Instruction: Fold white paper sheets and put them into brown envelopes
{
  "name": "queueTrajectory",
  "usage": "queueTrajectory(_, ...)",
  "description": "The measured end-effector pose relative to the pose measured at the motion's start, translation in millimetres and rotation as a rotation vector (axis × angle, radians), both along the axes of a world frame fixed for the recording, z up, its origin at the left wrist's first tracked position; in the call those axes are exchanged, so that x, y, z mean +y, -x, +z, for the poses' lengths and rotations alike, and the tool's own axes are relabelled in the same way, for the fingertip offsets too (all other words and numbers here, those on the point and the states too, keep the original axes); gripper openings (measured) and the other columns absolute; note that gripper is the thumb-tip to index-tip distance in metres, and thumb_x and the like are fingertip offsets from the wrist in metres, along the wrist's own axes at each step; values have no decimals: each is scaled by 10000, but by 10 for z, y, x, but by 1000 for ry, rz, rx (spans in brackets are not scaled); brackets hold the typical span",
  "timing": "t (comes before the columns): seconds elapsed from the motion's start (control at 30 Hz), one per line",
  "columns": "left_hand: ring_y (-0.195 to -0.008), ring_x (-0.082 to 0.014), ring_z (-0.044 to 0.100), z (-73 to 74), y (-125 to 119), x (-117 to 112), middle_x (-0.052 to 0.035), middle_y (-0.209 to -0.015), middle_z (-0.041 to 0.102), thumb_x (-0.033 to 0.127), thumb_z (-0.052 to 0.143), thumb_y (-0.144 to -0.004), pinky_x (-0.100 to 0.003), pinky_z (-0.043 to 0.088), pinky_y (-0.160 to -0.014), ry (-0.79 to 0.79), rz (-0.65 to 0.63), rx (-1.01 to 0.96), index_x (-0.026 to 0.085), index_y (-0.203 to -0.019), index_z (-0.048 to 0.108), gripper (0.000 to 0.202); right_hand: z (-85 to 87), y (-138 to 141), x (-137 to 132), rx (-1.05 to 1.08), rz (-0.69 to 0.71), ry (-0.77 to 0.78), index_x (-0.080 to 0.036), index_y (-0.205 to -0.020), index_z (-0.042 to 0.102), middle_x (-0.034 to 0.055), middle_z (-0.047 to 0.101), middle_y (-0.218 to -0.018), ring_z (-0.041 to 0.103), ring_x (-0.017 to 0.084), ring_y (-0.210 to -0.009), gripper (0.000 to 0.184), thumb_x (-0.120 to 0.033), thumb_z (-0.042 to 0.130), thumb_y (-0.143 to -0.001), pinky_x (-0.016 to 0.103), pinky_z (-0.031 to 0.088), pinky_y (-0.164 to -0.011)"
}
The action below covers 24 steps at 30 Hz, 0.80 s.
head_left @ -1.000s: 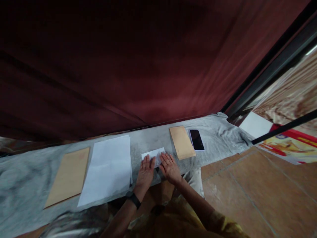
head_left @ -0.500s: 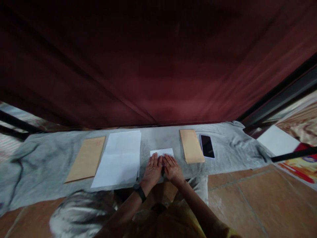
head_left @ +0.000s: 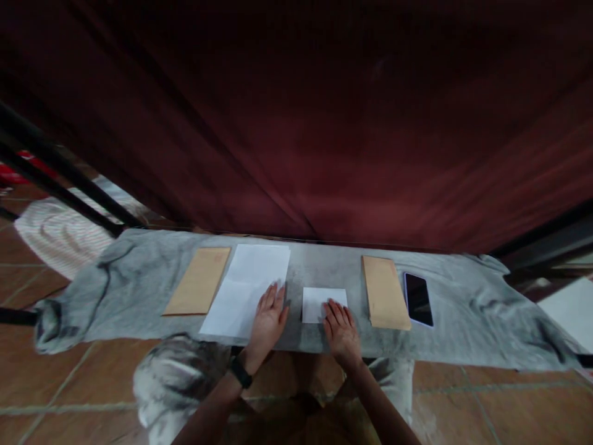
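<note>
A small white folded paper (head_left: 313,303) lies flat on the grey cloth, in front of me. My right hand (head_left: 341,327) rests with outstretched fingers on its right part. To the left, my left hand (head_left: 269,314), with a dark band on the wrist, lies open over the right edge of a stack of white paper sheets (head_left: 241,284). Its fingers are extended, and no sheet is gripped. Whether that palm presses on the stack or hovers just above it, I cannot tell.
Left of the sheets lies a brown envelope (head_left: 198,281). Another brown envelope stack (head_left: 385,293) is on the right, beside a phone (head_left: 419,299) with a dark screen. Grey cloth (head_left: 139,290) covers the narrow bench; a dark red curtain (head_left: 324,154) hangs behind it.
My left hand has left the small folded paper and moved left onto the white sheets. My right hand has shifted to the paper's right side. The camera view has turned left.
</note>
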<state>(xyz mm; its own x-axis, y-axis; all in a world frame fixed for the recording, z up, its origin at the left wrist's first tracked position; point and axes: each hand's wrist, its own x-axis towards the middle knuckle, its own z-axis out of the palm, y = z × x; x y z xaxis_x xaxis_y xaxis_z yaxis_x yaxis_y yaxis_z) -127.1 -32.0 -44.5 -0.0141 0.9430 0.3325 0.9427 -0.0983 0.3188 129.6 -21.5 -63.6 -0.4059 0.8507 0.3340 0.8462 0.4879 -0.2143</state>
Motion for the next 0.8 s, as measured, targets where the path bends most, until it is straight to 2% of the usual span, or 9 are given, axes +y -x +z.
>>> queueTrajectory(0.2, -1436, -355, 415, -13, 972, -34, -225, -1499, 493, 322, 453, -948, -555, 428, -1135, 22, 275, -80, 84, -1387, 524, 504, -86, 196, 22, 68, -124, -6, -171, -1351, 589, 131, 625, -1376, 534, 270, -1295, 416, -300, 337, -1046, 476, 299, -1163)
queueTrajectory(0.33, -1423, -352, 432, 23, 1289, -26, -241, -1473, 508, 288, 456, -926, -528, 425, -1142, 47, 360, -62, 50, -1362, 542, 505, -150, 266, -9, 61, -160, -21, -125, -1391, 540, 176, 562, -1443, 462, 301, -1372, 472, -384, 359, -1041, 511, 261, -1180)
queueTrajectory(0.4, -1407, -342, 454, 28, 1336, -20, -232, -1448, 537, 280, 471, -915, -512, 440, -1133, 66, 397, -46, 55, -1356, 549, 501, -169, 275, -23, 45, -167, -36, -108, -1454, 481, 191, 481, -1522, 419, 305, -1412, 524, -404, 358, -1038, 511, 252, -1185)
queueTrajectory(0.5, -1350, -317, 522, 16, 1302, -31, -198, -1388, 604, 271, 516, -887, -483, 462, -1115, 127, 423, -8, 87, -1348, 560, 499, -186, 276, -28, -1, -156, -48, -143, -1527, 411, 165, 381, -1599, 361, 311, -1459, 549, -378, 345, -1036, 522, 235, -1190)
queueTrajectory(0.57, -1340, -304, 535, 10, 1237, -56, -174, -1382, 619, 275, 529, -881, -476, 443, -1129, 163, 412, 42, 116, -1351, 565, 496, -193, 277, -28, -35, -147, -46, -177, -1537, 414, 139, 360, -1615, 340, 316, -1474, 540, -355, 347, -1031, 533, 226, -1193)
queueTrajectory(0.67, -1347, -297, 531, 24, 1156, -95, -183, -1419, 593, 275, 517, -901, -464, 399, -1157, 187, 396, 111, 115, -1347, 574, 477, -199, 282, -30, -57, -155, -46, -184, -1534, 427, 129, 353, -1620, 336, 320, -1478, 539, -346, 360, -1024, 540, 230, -1192)
queueTrajectory(0.8, -1343, -282, 536, 59, 1187, -96, -185, -1418, 593, 261, 497, -920, -436, 421, -1137, 158, 389, 104, 115, -1348, 569, 458, -205, 280, -38, -53, -149, -52, -190, -1549, 406, 126, 342, -1624, 350, 324, -1472, 547, -343, 366, -1025, 545, 239, -1190)
